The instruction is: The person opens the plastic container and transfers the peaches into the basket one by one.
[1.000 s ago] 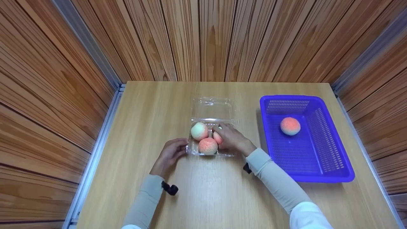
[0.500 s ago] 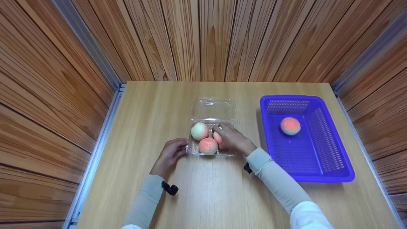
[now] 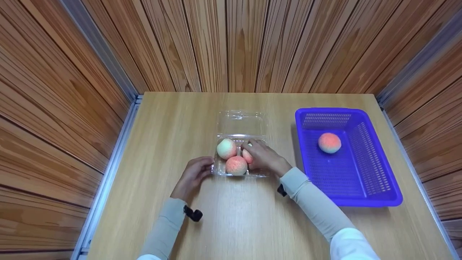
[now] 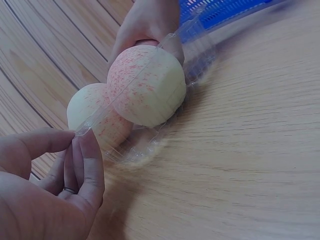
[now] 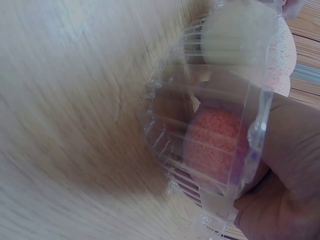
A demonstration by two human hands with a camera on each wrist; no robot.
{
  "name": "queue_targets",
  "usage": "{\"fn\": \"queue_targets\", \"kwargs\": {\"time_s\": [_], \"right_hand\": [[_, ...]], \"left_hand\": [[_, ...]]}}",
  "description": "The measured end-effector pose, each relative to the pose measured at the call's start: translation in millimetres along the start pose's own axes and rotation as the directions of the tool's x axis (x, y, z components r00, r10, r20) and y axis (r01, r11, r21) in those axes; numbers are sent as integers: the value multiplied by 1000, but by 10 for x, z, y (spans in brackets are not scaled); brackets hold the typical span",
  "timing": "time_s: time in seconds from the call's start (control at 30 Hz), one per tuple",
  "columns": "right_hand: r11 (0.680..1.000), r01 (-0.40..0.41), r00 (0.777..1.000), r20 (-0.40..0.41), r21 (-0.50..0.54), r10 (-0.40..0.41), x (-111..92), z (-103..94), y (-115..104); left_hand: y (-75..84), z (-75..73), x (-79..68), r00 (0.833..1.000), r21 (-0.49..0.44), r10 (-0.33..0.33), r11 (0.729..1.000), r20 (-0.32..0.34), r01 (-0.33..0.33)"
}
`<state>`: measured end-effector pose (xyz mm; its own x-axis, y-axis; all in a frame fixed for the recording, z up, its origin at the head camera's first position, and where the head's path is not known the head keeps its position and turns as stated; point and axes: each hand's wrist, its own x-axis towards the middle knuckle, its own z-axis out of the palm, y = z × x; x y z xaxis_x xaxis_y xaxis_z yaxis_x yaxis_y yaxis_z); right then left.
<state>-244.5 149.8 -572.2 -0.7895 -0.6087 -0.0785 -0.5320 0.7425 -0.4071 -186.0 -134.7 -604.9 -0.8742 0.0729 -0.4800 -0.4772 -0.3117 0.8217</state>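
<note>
A clear plastic clamshell box (image 3: 258, 173) sits mid-table, its lid (image 3: 242, 124) folded back flat behind it. Two pink-and-pale peaches, a rear one (image 3: 226, 148) and a front one (image 3: 236, 166), lie in its left and front part. My left hand (image 3: 195, 173) pinches the box's left rim between thumb and fingertips, plain in the left wrist view. Inside the box's right side, my right hand (image 3: 263, 157) grips a third peach (image 3: 247, 156), mostly covered by the fingers. Through the clear wall, the right wrist view shows that peach's red side (image 5: 215, 142) within the hand.
To the right stands a purple plastic basket (image 3: 301, 155) with slotted walls, holding one peach (image 3: 329, 143). Wood-patterned panels (image 3: 245, 47) enclose the table (image 3: 231, 224) at the back and sides.
</note>
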Motion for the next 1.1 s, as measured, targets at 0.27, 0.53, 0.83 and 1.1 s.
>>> {"fn": "queue_targets", "kwargs": {"time_s": [0.27, 0.53, 0.83, 1.1], "right_hand": [[1000, 5, 1000, -4, -16, -5, 10, -14, 5], [1000, -1, 1000, -1, -27, 1, 8, -23, 5], [998, -51, 998, 32, 33, 50, -11, -52, -7], [999, -25, 1000, 4, 42, 25, -28, -85, -20]], "left_hand": [[-1, 12, 11, 1000, -20, 13, 1000, -8, -13], [5, 20, 6, 1000, -12, -1, 1000, -23, 0], [4, 3, 4, 1000, -2, -16, 1000, -20, 16], [-3, 2, -10, 1000, -7, -11, 1000, -12, 11]]}}
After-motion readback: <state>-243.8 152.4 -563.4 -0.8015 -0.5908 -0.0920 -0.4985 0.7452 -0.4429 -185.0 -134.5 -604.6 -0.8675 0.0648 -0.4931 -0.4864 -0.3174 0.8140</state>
